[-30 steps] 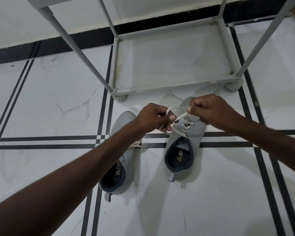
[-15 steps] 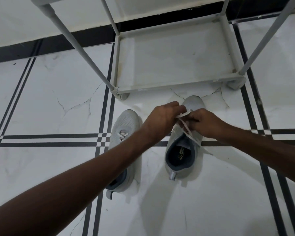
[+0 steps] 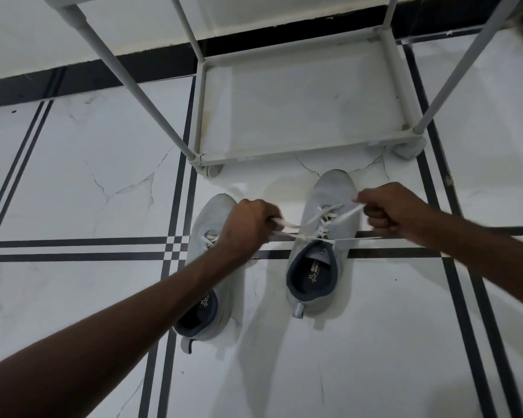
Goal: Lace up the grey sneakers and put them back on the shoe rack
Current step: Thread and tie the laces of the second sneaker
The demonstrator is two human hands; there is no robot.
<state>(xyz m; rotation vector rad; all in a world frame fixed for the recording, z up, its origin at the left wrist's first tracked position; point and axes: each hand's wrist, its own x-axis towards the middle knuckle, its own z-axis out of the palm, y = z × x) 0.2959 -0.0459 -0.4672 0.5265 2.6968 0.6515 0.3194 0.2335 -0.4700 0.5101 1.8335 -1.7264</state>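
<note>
Floor (image 3: 360, 372): I note white marble-look tiles, glossy, with hairline veins and paired black inlay stripes (image 3: 73, 250) crossing left to right and near to far. Skirting (image 3: 88, 73): black band along the far edge. Wall (image 3: 27, 34): plain white above it. Light: dim and even.

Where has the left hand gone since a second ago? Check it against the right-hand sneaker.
Yes. The left hand has pulled out to the left, off the right-hand sneaker and over the left-hand sneaker, drawing the white lace taut.
</note>
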